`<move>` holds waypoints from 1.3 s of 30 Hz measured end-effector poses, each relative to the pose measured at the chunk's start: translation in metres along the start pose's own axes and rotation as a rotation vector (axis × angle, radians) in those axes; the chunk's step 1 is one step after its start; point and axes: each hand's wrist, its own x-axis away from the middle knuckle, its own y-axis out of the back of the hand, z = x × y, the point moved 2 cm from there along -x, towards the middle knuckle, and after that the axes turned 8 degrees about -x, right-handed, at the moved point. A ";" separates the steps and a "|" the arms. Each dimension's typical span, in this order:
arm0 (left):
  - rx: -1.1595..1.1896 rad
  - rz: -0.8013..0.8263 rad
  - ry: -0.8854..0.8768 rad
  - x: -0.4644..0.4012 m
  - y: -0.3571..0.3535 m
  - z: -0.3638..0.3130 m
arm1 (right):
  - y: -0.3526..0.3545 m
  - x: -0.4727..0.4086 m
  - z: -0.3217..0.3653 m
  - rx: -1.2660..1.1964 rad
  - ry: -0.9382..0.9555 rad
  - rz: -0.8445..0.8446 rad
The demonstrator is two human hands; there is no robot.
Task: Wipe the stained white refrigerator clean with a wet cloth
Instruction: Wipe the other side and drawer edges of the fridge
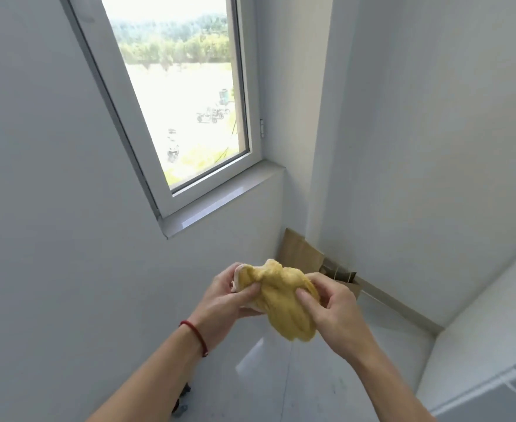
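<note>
Below the window (183,95), in front of the bare white wall, both hands hold a bunched yellow cloth (281,296) up in the air. The left hand (223,303) has its fingers (250,289) closed over the cloth's left end, where a paler, whitish underside shows; a red string bracelet (194,335) sits on that wrist. The right hand (332,309) has its fingers curled shut round the right side, thumb pressed into the folds, and the loose tail of the cloth hangs down between the hands. A brown paper bag (303,254) leans in the corner down and right of the window. No refrigerator can be identified with certainty. The step looks like gathering or wringing the cloth before wiping. The next move probably calls for turning toward the refrigerator and flattening the cloth into a pad against a stain.
</note>
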 end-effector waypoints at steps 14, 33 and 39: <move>-0.323 0.554 -0.241 -0.217 -0.108 -0.095 | 0.113 -0.078 0.044 -0.257 -0.003 -0.641; -0.683 0.502 -0.212 -0.344 -0.249 -0.082 | 0.200 -0.100 -0.018 -0.332 -0.191 -1.039; -0.243 0.716 0.168 -0.372 -0.290 -0.085 | 0.237 -0.099 -0.015 -0.327 -0.202 -1.179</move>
